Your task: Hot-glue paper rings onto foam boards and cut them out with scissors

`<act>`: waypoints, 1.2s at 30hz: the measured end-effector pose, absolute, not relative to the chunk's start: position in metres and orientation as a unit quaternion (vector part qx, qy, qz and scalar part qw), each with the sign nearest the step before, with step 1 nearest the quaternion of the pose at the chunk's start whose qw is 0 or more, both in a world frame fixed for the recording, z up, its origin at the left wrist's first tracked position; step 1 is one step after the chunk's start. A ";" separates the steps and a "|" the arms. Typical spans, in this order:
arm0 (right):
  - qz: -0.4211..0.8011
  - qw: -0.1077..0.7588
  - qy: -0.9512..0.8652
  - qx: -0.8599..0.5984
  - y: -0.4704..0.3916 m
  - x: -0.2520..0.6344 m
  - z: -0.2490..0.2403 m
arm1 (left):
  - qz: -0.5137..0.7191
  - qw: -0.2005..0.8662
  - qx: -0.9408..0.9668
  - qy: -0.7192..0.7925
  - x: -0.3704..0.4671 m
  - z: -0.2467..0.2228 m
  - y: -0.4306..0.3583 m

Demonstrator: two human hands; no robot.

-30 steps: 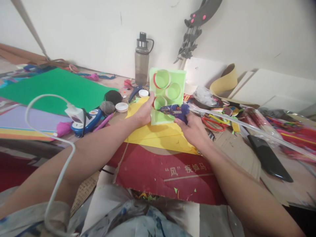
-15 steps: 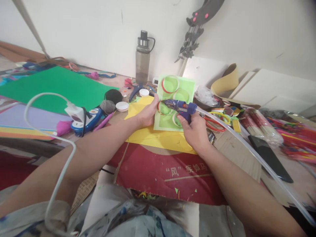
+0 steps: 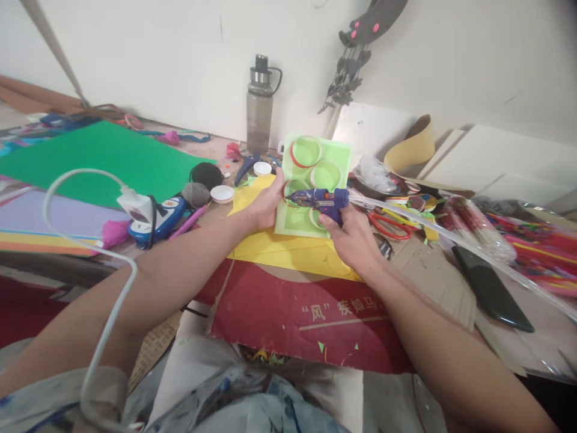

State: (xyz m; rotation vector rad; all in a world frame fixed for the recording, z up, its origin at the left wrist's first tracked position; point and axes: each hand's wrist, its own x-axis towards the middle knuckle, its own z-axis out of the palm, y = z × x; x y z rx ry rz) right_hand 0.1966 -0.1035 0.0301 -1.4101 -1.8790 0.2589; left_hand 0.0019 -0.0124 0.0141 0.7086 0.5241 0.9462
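1. Left hand (image 3: 265, 207) pinching the left edge of a light-green card (image 3: 315, 180), tilted up above yellow paper (image 3: 288, 249) on the counter (image 3: 433, 270).
2. Right hand (image 3: 354, 231), fingers wrapped around a blue glue gun (image 3: 321, 199), nozzle aimed toward 9 o'clock at a lower ring.
3. Several paper rings already seated on the card; gluing apparently unfinished.
4. Water bottle (image 3: 260, 108) at 12 o'clock, red scissors (image 3: 390, 224) at 3 o'clock.

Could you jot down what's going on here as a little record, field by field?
Setting: cluttered craft table against a white wall
Left hand: grips the left edge of a light green card, tilted up
Card detail: paper rings stuck on its face
Right hand: holds a blue glue gun, nozzle at a ring
Glue stick: long, clear, trailing right from the gun
Under the card: yellow paper
Nearby: grey water bottle, red scissors, green sheet
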 end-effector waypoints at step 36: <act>0.051 0.364 -0.729 -0.577 -0.103 0.195 0.024 | 0.497 0.747 0.358 0.259 0.003 0.017 -0.015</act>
